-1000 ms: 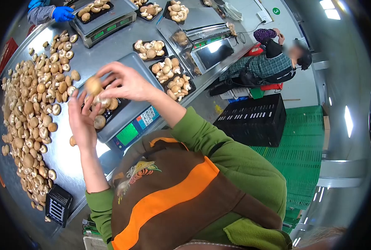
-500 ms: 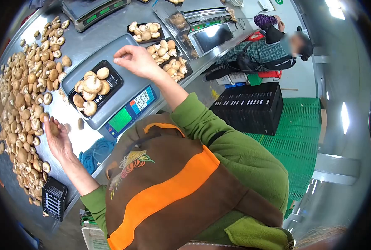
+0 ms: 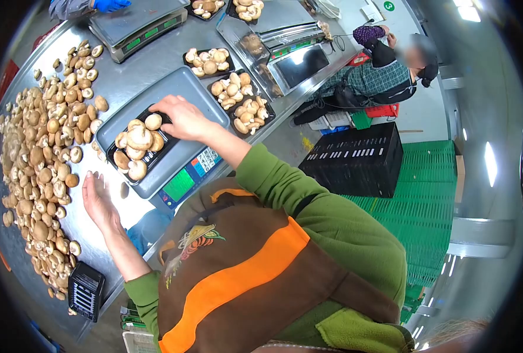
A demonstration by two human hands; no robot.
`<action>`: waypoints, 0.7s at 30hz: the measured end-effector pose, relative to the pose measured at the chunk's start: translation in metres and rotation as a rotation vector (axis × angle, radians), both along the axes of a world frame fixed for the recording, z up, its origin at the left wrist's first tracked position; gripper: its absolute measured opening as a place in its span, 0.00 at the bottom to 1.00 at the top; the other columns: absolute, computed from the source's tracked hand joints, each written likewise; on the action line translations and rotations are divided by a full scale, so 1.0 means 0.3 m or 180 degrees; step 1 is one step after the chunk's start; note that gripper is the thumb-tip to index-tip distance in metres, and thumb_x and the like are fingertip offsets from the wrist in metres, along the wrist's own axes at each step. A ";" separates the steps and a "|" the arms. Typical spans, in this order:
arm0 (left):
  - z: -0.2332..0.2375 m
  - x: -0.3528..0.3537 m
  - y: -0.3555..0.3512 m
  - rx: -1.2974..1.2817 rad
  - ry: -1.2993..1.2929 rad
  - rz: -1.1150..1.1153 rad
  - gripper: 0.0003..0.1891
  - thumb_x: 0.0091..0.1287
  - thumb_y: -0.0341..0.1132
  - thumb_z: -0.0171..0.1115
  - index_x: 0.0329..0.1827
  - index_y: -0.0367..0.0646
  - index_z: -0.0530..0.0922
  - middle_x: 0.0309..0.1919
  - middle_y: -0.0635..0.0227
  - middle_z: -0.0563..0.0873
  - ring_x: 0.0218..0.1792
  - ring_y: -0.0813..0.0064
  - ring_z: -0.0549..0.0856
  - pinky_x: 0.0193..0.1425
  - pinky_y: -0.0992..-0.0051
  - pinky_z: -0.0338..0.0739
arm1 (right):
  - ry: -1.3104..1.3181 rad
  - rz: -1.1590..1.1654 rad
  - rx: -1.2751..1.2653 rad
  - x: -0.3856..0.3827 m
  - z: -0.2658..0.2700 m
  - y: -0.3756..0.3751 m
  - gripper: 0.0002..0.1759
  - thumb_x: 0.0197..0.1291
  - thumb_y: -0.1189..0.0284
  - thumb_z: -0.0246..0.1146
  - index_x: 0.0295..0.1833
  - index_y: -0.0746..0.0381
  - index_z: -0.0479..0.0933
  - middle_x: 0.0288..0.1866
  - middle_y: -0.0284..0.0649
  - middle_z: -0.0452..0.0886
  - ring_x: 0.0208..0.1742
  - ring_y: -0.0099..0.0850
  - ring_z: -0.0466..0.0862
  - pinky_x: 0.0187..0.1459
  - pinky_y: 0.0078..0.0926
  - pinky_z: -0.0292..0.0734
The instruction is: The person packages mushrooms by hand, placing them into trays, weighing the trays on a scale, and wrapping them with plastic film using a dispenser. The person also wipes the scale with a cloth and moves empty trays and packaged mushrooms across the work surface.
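Note:
A black tray [image 3: 166, 141] of brown-capped mushrooms [image 3: 139, 139] rests on the grey pan of a weighing scale [image 3: 198, 97]. My right hand [image 3: 182, 119] is at the tray's far-right end, its fingers curled over the rim and the thumb on the near side. Beside the scale, my left hand [image 3: 101, 205] hovers over the metal table with its fingers stretched out and nothing visible in them. Just past its fingertips spreads a large heap of loose mushrooms [image 3: 41, 170]. A single mushroom [image 3: 124, 190] lies between that hand and the scale.
Filled trays of mushrooms [image 3: 208, 61] stand behind the scale. A stack of empty black trays [image 3: 86, 289] sits at the table's near-left edge. Farther off are a second scale [image 3: 135, 26], a blue-gloved hand [image 3: 111, 5], a wrapping machine [image 3: 296, 62] and a seated co-worker [image 3: 367, 79].
My right hand has come down from above the scale onto the tray's end. My left hand has drawn slightly away from the heap, and the mushroom in it is gone. A blue-gloved hand has appeared.

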State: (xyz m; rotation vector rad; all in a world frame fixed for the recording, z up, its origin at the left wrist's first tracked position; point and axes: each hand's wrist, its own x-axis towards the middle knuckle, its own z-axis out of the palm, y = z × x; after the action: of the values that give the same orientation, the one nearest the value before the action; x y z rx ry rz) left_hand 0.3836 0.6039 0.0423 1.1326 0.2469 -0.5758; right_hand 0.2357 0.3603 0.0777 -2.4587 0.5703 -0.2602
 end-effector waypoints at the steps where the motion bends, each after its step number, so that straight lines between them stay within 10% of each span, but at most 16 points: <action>1: -0.001 -0.004 -0.003 0.0058 0.0051 -0.0019 0.13 0.65 0.37 0.63 0.47 0.38 0.76 0.44 0.65 0.80 0.46 0.76 0.77 0.52 0.77 0.70 | -0.0015 0.0045 -0.0105 0.014 -0.011 0.007 0.23 0.48 0.72 0.66 0.53 0.55 0.77 0.52 0.44 0.74 0.57 0.44 0.72 0.57 0.38 0.71; 7: 0.028 0.022 -0.072 0.1537 -0.1748 -0.0582 0.14 0.62 0.37 0.67 0.45 0.37 0.80 0.40 0.67 0.81 0.42 0.72 0.80 0.49 0.73 0.73 | 0.0048 0.0127 -0.0078 0.039 -0.034 -0.011 0.22 0.49 0.75 0.63 0.54 0.58 0.77 0.53 0.47 0.73 0.57 0.46 0.72 0.58 0.39 0.70; 12: 0.150 0.085 -0.232 0.2995 -0.3844 -0.2410 0.12 0.55 0.33 0.67 0.41 0.40 0.82 0.39 0.59 0.81 0.45 0.61 0.81 0.50 0.70 0.74 | -0.0591 -0.0246 0.0263 0.036 -0.013 -0.034 0.19 0.53 0.72 0.65 0.52 0.61 0.77 0.54 0.44 0.73 0.49 0.37 0.80 0.49 0.32 0.78; 17: 0.134 0.135 -0.264 0.2948 -0.3827 -0.2975 0.14 0.54 0.35 0.67 0.41 0.39 0.82 0.41 0.59 0.81 0.46 0.62 0.81 0.51 0.68 0.74 | -0.0795 -0.0551 0.0506 -0.034 0.050 -0.084 0.16 0.52 0.73 0.66 0.49 0.61 0.77 0.51 0.46 0.74 0.46 0.38 0.80 0.45 0.29 0.79; 21: 0.021 0.287 -0.122 0.2234 -0.2744 -0.2049 0.21 0.56 0.41 0.69 0.49 0.37 0.79 0.50 0.56 0.81 0.51 0.66 0.80 0.58 0.69 0.71 | -0.0858 -0.0891 0.0227 -0.145 0.003 -0.143 0.14 0.52 0.72 0.65 0.45 0.62 0.79 0.47 0.45 0.77 0.42 0.38 0.81 0.43 0.33 0.78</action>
State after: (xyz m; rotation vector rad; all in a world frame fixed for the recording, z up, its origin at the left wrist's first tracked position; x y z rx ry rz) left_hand 0.4698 0.5675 0.0484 2.0589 -0.7460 -0.5100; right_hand 0.1924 0.3175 0.0786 -2.2221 0.7881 -0.6604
